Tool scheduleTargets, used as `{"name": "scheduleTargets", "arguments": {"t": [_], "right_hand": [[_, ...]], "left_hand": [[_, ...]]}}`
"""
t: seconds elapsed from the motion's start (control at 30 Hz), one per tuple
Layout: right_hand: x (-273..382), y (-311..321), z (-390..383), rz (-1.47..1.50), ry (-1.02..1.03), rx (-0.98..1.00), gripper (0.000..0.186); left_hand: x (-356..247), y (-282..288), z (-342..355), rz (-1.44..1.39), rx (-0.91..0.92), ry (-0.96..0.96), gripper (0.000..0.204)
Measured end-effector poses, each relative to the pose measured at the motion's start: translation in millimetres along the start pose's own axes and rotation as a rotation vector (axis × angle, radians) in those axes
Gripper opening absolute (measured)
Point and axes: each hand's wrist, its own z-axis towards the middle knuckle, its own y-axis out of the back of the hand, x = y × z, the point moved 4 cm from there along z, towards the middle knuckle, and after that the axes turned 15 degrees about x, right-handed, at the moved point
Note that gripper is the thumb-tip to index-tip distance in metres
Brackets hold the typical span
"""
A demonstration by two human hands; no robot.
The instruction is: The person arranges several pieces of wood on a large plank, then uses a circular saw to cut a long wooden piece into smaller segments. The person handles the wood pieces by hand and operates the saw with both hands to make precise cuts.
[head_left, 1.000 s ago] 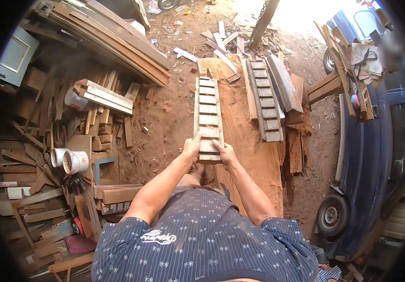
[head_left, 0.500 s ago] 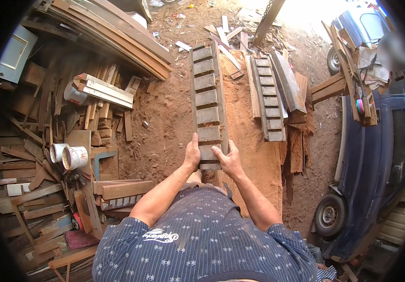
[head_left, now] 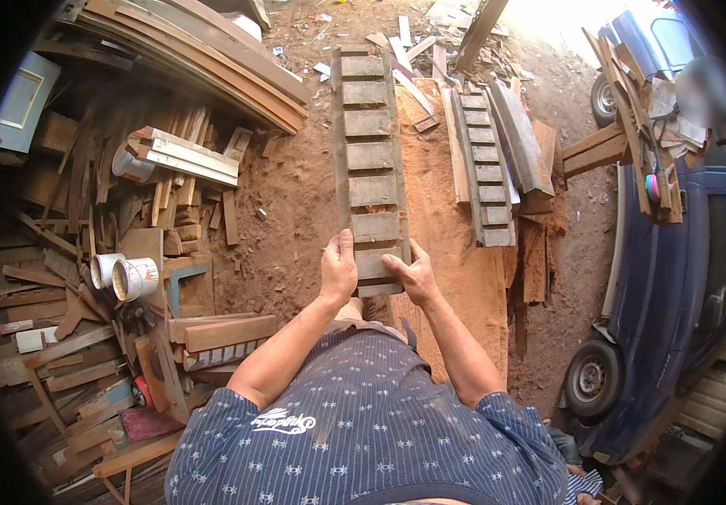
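Out in front of my body I hold a long, narrow wooden slatted panel point(head_left: 370, 154), weathered grey-brown, with short crosswise slats between two side rails. My left hand point(head_left: 339, 267) grips its left rail close to the near end, thumb along the edge. On the opposite rail, my right hand point(head_left: 413, 273) is closed with its thumb pressed over the slat face; its other fingers are mostly hidden beneath. A smaller slatted panel point(head_left: 486, 162) of the same make lies to the right, on a bench top point(head_left: 451, 295) coated in sawdust.
Beside the smaller panel lies a thick wooden beam point(head_left: 524, 151). Stacked long planks point(head_left: 203, 55) fill the far left, above scrap wood and two white buckets point(head_left: 135, 279). A dark blue vehicle point(head_left: 674, 278) stands at right. Offcuts litter the ground ahead near a leaning post point(head_left: 479, 35).
The far end of the held panel has swung upward and slightly left, so it looks longer and larger. Both hands keep their grip, the left one having shifted slightly left.
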Motion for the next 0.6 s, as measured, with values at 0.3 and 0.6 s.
{"name": "scheduleTargets", "arguments": {"t": [0.3,0.6], "right_hand": [[-53,31,3,0.167,-0.129,0.001,0.059],[-64,36,0,0.241,-0.316,-0.067,0.068]], "left_hand": [[11,-15,2,0.104,0.004,0.083,0.051],[-13,-50,32,0.058,0.396,0.110,0.046]]}}
